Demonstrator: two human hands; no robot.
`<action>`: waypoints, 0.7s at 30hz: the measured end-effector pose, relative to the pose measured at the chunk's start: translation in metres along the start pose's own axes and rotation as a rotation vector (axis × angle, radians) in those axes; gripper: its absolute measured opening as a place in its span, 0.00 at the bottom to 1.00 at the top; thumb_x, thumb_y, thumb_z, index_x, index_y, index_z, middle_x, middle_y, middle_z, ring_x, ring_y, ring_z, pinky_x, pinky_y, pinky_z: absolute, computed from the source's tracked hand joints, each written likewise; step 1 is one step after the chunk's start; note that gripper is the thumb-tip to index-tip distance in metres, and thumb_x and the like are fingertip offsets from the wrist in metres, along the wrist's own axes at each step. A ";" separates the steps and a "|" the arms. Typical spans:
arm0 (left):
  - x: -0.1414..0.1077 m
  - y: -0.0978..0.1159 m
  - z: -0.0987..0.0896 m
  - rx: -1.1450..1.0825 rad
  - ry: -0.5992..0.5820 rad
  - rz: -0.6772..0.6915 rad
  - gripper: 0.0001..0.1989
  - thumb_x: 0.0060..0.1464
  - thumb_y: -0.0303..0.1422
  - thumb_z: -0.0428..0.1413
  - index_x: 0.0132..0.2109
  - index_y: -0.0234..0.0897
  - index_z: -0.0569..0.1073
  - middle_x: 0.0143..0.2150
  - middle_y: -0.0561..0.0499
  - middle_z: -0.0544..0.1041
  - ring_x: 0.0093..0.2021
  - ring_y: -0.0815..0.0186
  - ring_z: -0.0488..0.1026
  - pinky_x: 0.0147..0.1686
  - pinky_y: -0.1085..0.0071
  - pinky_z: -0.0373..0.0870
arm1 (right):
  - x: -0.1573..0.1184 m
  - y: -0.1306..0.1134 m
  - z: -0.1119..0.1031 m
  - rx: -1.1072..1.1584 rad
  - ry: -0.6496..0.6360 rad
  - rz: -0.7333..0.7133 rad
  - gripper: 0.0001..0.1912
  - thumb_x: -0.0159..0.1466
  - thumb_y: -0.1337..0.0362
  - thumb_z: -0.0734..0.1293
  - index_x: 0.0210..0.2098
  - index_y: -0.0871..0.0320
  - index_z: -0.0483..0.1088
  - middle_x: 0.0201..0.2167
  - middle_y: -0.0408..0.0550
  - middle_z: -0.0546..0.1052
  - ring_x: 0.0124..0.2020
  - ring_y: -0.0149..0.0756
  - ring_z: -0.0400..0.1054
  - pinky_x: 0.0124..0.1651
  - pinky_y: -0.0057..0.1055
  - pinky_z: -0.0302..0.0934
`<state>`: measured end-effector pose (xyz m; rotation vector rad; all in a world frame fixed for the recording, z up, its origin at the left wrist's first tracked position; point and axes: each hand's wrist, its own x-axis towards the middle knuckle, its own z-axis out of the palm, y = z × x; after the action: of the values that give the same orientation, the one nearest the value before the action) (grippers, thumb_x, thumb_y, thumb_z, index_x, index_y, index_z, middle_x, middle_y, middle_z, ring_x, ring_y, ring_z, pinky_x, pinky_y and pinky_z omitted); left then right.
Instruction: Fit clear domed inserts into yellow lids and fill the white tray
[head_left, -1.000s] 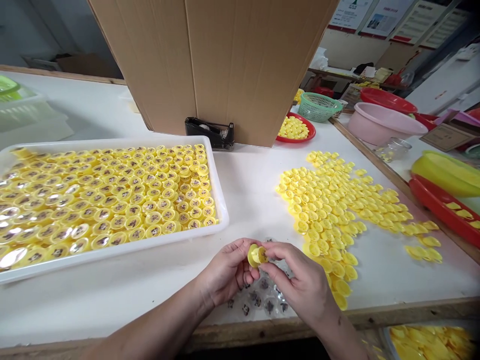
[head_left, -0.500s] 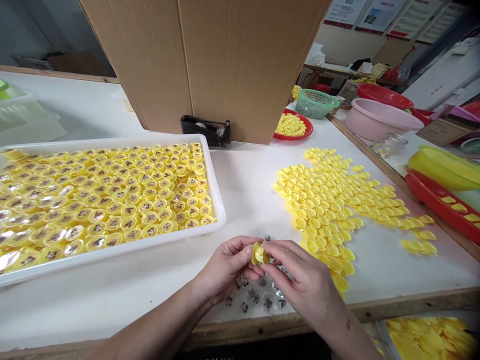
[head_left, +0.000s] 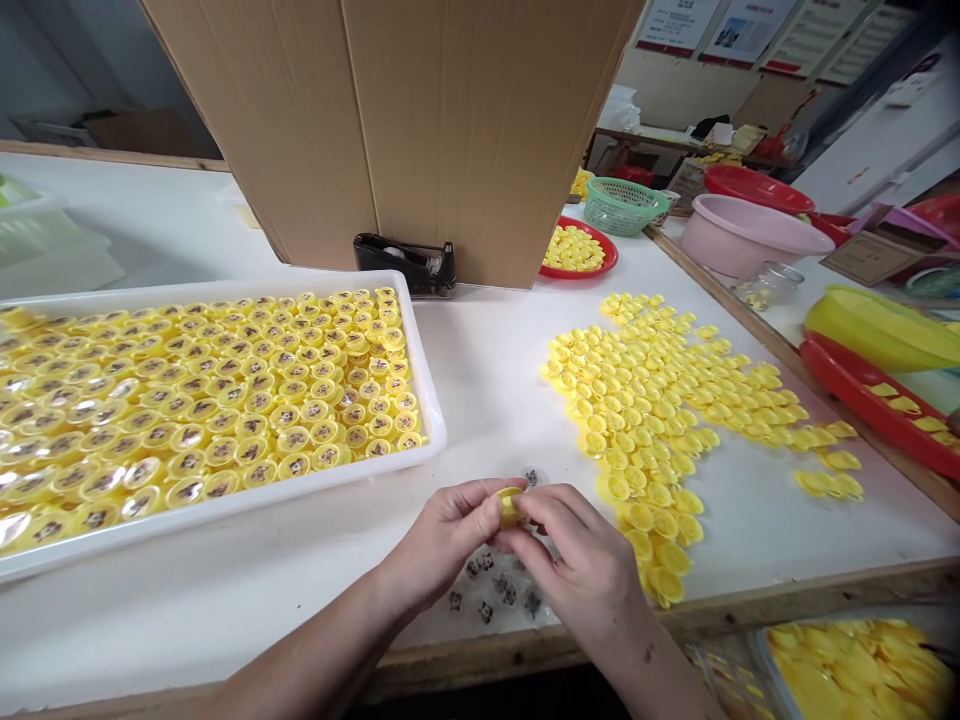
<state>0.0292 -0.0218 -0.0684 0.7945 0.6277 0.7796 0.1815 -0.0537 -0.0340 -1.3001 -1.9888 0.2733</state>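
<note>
Above the table's front edge my left hand (head_left: 450, 525) pinches a small round yellow plastic cap (head_left: 511, 506) between thumb and fingers. From the other side my right hand (head_left: 589, 560) is closed on the same cap, its thumb and forefinger at the rim; its fingertips partly hide the piece. Beneath both hands lie several clear round discs (head_left: 495, 590) printed with small dark pictures. To the right spreads a large patch of loose yellow caps (head_left: 630, 400). A white tray (head_left: 431, 405) on the left is full of yellow caps with printed picture faces.
Behind stands a big cardboard box (head_left: 420, 130), with a black tape dispenser (head_left: 405, 265) at its foot. A red plate (head_left: 607, 262) of yellow pieces, a green basket (head_left: 626, 205) and a pink basin (head_left: 750, 235) are farther right. Below the front edge are more yellow pieces (head_left: 855, 670).
The cap has turned in my fingers, so its rim now faces up more. My right fingers have moved in closer around it. The whole view has shifted slightly.
</note>
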 end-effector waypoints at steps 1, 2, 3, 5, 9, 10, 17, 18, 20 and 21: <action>0.000 0.001 0.001 0.024 -0.026 0.014 0.19 0.52 0.39 0.59 0.47 0.31 0.73 0.37 0.47 0.76 0.37 0.67 0.72 0.40 0.71 0.68 | -0.001 0.000 0.002 0.007 0.012 0.015 0.09 0.61 0.74 0.64 0.40 0.58 0.69 0.33 0.48 0.73 0.35 0.35 0.70 0.38 0.30 0.66; -0.001 0.002 0.002 0.043 -0.049 0.021 0.19 0.51 0.37 0.60 0.47 0.31 0.72 0.37 0.47 0.75 0.38 0.67 0.71 0.40 0.70 0.67 | -0.003 0.000 0.004 0.023 0.018 0.030 0.10 0.61 0.74 0.63 0.41 0.58 0.69 0.33 0.47 0.73 0.34 0.35 0.70 0.38 0.30 0.66; -0.001 0.003 0.003 0.052 -0.062 0.025 0.18 0.51 0.36 0.61 0.46 0.31 0.71 0.37 0.47 0.75 0.38 0.67 0.71 0.39 0.71 0.68 | -0.004 0.001 0.004 0.050 0.018 0.050 0.11 0.61 0.74 0.63 0.42 0.57 0.69 0.34 0.47 0.73 0.34 0.34 0.69 0.37 0.30 0.66; -0.001 0.005 0.005 0.057 -0.070 0.037 0.15 0.53 0.37 0.58 0.44 0.32 0.68 0.35 0.48 0.75 0.34 0.68 0.71 0.35 0.72 0.68 | -0.006 0.004 0.002 0.134 -0.001 0.120 0.12 0.60 0.72 0.65 0.43 0.55 0.69 0.35 0.46 0.72 0.33 0.32 0.69 0.36 0.28 0.66; -0.001 0.005 0.006 0.148 -0.068 0.083 0.11 0.56 0.37 0.55 0.41 0.34 0.65 0.35 0.50 0.74 0.32 0.69 0.70 0.34 0.71 0.68 | -0.009 0.012 -0.005 0.334 -0.034 0.345 0.15 0.58 0.67 0.68 0.45 0.53 0.68 0.38 0.45 0.70 0.34 0.33 0.68 0.36 0.29 0.66; -0.001 0.005 0.005 0.188 -0.056 0.102 0.11 0.56 0.37 0.55 0.42 0.34 0.66 0.36 0.50 0.73 0.33 0.69 0.70 0.35 0.70 0.68 | -0.009 0.013 -0.006 0.394 -0.060 0.392 0.14 0.58 0.66 0.68 0.45 0.53 0.68 0.38 0.45 0.70 0.35 0.33 0.68 0.37 0.29 0.66; -0.002 0.004 -0.001 0.531 0.111 0.264 0.11 0.54 0.37 0.57 0.42 0.37 0.73 0.38 0.48 0.72 0.34 0.68 0.69 0.33 0.72 0.67 | -0.013 0.013 0.004 0.569 -0.089 0.459 0.07 0.63 0.65 0.64 0.41 0.54 0.69 0.35 0.43 0.75 0.36 0.33 0.69 0.40 0.28 0.64; -0.003 0.005 -0.002 0.592 0.125 0.278 0.10 0.54 0.37 0.57 0.42 0.38 0.74 0.37 0.48 0.73 0.34 0.67 0.69 0.33 0.72 0.67 | -0.013 0.012 0.005 0.563 -0.088 0.456 0.07 0.63 0.65 0.64 0.41 0.54 0.69 0.36 0.43 0.75 0.37 0.33 0.69 0.40 0.29 0.64; -0.003 0.005 -0.002 0.694 0.140 0.297 0.10 0.55 0.38 0.56 0.41 0.38 0.74 0.36 0.49 0.73 0.34 0.67 0.69 0.32 0.72 0.67 | -0.014 0.011 0.008 0.570 -0.091 0.459 0.06 0.62 0.65 0.64 0.40 0.55 0.69 0.35 0.44 0.75 0.36 0.34 0.69 0.40 0.29 0.63; -0.003 0.005 -0.002 0.726 0.143 0.299 0.11 0.55 0.38 0.55 0.41 0.38 0.74 0.36 0.48 0.73 0.34 0.67 0.70 0.32 0.72 0.67 | -0.014 0.010 0.009 0.589 -0.091 0.466 0.06 0.62 0.65 0.64 0.40 0.55 0.70 0.35 0.44 0.75 0.36 0.34 0.69 0.40 0.29 0.63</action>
<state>0.0235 -0.0213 -0.0650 1.5309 0.9538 0.8910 0.1853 -0.0590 -0.0523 -1.3393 -1.4736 1.0668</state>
